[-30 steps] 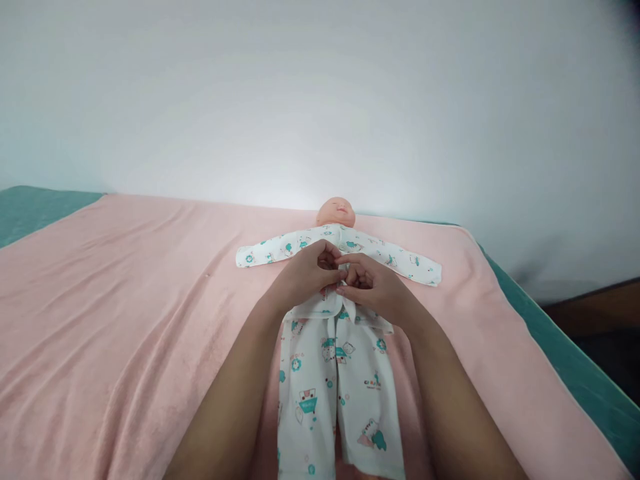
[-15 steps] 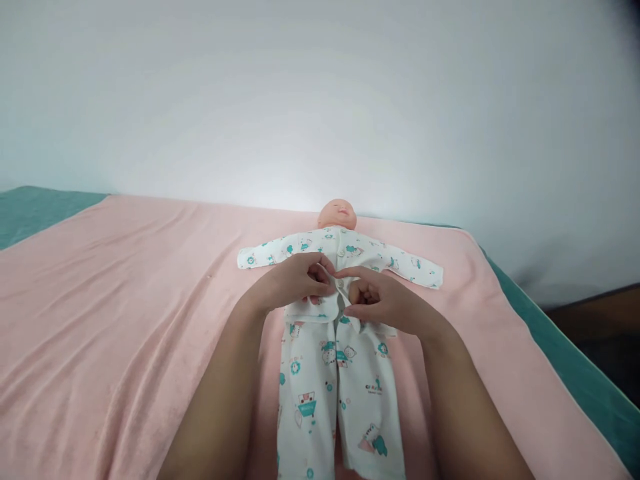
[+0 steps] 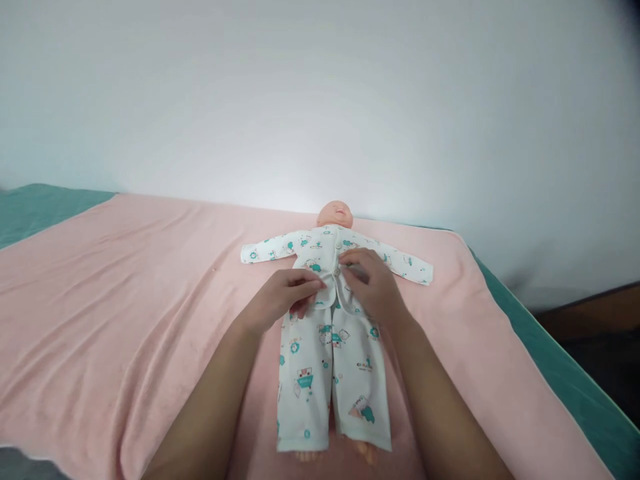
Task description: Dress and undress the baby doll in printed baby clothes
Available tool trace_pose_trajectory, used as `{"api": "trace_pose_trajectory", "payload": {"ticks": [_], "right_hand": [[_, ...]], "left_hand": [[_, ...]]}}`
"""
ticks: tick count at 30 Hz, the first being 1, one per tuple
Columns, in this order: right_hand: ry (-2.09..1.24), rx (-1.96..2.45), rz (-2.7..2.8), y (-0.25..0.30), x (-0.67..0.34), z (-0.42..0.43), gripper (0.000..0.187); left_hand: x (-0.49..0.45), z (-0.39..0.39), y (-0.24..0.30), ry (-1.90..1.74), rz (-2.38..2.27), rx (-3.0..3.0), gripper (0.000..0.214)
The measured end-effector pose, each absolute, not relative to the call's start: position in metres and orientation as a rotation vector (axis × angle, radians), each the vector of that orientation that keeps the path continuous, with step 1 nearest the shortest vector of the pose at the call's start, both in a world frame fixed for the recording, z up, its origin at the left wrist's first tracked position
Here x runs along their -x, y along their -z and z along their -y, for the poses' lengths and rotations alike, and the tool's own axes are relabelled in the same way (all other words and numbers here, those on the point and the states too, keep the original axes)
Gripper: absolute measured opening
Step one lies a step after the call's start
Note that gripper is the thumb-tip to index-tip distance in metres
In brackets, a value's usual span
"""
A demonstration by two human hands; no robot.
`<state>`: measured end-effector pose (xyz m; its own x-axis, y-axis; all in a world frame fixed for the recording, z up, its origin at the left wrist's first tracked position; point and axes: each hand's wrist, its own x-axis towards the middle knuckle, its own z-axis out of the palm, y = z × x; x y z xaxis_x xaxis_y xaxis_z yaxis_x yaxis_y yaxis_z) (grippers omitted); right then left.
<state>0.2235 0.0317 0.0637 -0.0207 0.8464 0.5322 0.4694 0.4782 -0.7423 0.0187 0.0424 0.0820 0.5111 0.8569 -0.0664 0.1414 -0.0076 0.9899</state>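
A baby doll (image 3: pixel 335 213) lies on its back, dressed in a white pajama top (image 3: pixel 320 248) and matching pants (image 3: pixel 305 393) with a teal and pink animal print. The top's front flaps meet in the middle along a row of buttons, and its lower corners part over the waist. My left hand (image 3: pixel 287 297) pinches the lower edge of the flap on the left side. At the button line, my right hand (image 3: pixel 373 283) has its thumb and bent fingers closed on the other flap, partly covering it. Both doll feet show below the pant cuffs.
A creased pink blanket (image 3: pixel 165 280) lies under the doll, over a teal sheet (image 3: pixel 550 360) that shows at both sides. Behind rises a pale wall (image 3: pixel 320 100). A dark brown board (image 3: pixel 595 310) stands at the right beyond the bed edge.
My hands have moved apart: the left slightly down and left, the right up toward the buttons. The flaps lie flatter, and the view has shifted so the doll's feet show.
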Motion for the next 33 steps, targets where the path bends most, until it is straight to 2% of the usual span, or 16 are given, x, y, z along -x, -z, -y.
{"api": "trace_pose_trajectory", "payload": {"ticks": [2, 5, 10, 16, 21, 24, 28, 33], "right_hand": [[-0.326, 1.142, 1.782, -0.057, -0.218, -0.017, 0.016], [-0.417, 1.149, 1.8, -0.042, -0.218, 0.013, 0.017], [-0.69, 1.139, 1.506, -0.01, -0.233, 0.06, 0.016], [-0.446, 1.411, 1.257, 0.003, -0.234, 0.063, 0.038], [-0.337, 1.546, 1.254, 0.001, -0.231, 0.056, 0.027], [-0.256, 1.588, 1.283, 0.004, -0.235, 0.06, 0.019], [-0.297, 1.606, 1.417, 0.011, -0.24, 0.062, 0.017], [-0.352, 1.665, 1.246, 0.012, -0.239, 0.059, 0.014]], "left_hand": [[-0.006, -0.025, -0.061, -0.985, -0.947, -1.312, 0.026], [0.008, -0.003, -0.033, -1.149, -1.111, -1.322, 0.019], [0.001, 0.009, -0.013, -1.131, -1.448, -1.651, 0.026], [-0.008, 0.002, -0.014, -0.913, -1.733, -1.809, 0.01], [-0.004, 0.014, -0.016, -0.974, -1.749, -1.847, 0.006], [-0.003, 0.021, -0.015, -0.876, -1.77, -1.899, 0.003], [-0.004, 0.023, -0.013, -0.76, -1.815, -1.923, 0.005], [-0.006, 0.019, -0.014, -0.756, -1.794, -1.796, 0.013]]}}
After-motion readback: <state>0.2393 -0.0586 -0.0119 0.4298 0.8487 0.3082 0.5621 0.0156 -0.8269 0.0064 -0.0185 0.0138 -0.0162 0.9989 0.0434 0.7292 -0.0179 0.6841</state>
